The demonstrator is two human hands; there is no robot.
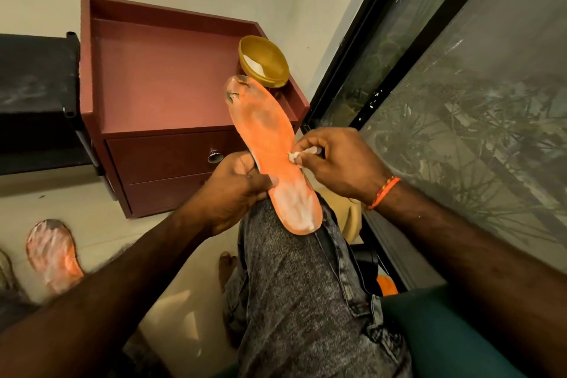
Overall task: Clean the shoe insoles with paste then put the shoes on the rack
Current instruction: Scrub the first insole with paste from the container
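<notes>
meanwhile the left hand [236, 190] grips the orange insole [270, 156] over the knee, heel smeared with white paste; the right hand [334, 163] pinches a small white wad [299, 155] against its edge.

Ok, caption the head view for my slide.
Left hand steadies an orange insole on the knee while the right hand rubs paste on with a small white wad.

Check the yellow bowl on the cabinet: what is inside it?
The yellow bowl holds a patch of white paste at its bottom. The rim and the insole tip hide its lower edge.
</notes>
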